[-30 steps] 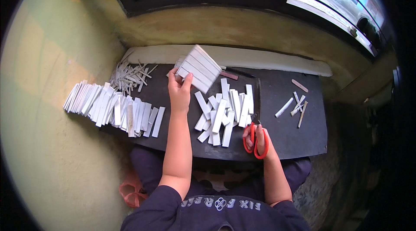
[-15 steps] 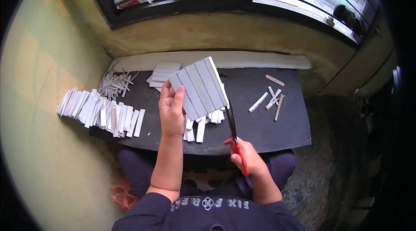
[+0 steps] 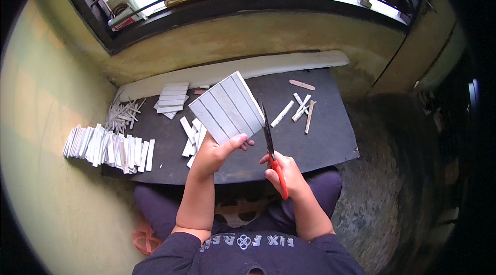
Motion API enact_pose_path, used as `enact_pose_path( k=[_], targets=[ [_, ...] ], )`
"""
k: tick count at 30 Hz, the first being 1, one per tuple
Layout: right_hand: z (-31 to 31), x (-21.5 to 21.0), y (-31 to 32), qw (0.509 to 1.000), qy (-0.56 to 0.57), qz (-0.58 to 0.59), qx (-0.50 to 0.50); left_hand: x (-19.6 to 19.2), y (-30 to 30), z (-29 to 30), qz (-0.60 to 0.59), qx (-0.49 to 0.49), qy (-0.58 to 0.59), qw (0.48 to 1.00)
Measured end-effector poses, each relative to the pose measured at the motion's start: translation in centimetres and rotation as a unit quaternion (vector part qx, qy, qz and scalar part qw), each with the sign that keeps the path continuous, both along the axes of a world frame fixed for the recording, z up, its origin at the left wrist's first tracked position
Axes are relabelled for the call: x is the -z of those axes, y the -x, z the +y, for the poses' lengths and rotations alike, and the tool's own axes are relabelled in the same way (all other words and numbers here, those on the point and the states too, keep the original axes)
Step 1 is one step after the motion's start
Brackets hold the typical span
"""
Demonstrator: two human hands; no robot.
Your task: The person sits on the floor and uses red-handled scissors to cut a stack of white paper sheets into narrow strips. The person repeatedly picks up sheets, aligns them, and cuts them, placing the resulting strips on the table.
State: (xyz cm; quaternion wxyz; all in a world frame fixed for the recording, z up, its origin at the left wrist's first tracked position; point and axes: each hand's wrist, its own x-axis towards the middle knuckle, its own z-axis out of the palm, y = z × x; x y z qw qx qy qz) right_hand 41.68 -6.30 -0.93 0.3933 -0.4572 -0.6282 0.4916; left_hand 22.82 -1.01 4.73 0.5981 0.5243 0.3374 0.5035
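Above the middle of the black tabletop (image 3: 330,135): left hand (image 3: 214,154) closed on a square white card ruled with dark parallel lines (image 3: 227,107), thumb on its face near the lower edge, fingers behind. Card tilted, raised off the tabletop. Right hand (image 3: 287,174) grips red-handled scissors with dark blades (image 3: 270,148), tips pointing away from the body; blades at the card's right corner, contact uncertain. Step in hand judged: bringing the scissors to the card for a cut. Next move probably calls for aligning the blades with a dark line, card held steady.

Surroundings, left to right: long row of overlapping white strips (image 3: 108,146); loose pile of thin white slivers (image 3: 121,116) behind it; small stack of white lined squares (image 3: 173,94); heap of short white strips (image 3: 190,140), partly hidden by left hand and card; long cream-coloured slab (image 3: 243,71) along the rear; flat pinkish stick (image 3: 302,85); several off-white slips (image 3: 301,112). In the way: left fingertips, near the blades.
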Motion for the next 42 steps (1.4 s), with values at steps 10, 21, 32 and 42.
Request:
enact_pose_path(
  k=[10,21,32,42],
  targets=[
    [0.5,0.6,-0.3,0.998,-0.036,-0.040,0.041,0.4,-0.7,0.9,-0.108,-0.013,0.057,0.992],
    [0.4,-0.6,0.0,0.995,0.005,-0.078,0.068,2.1,-3.8,1.0,-0.053,-0.167,0.014,0.984],
    [0.7,0.3,0.5,0.991,0.040,-0.066,0.104,2.9,-4.8,1.3,-0.091,-0.168,0.049,0.980],
    [0.8,0.8,0.3,0.996,0.026,-0.063,0.065,3.1,-4.4,2.0,-0.166,-0.204,0.038,0.964]
  ],
)
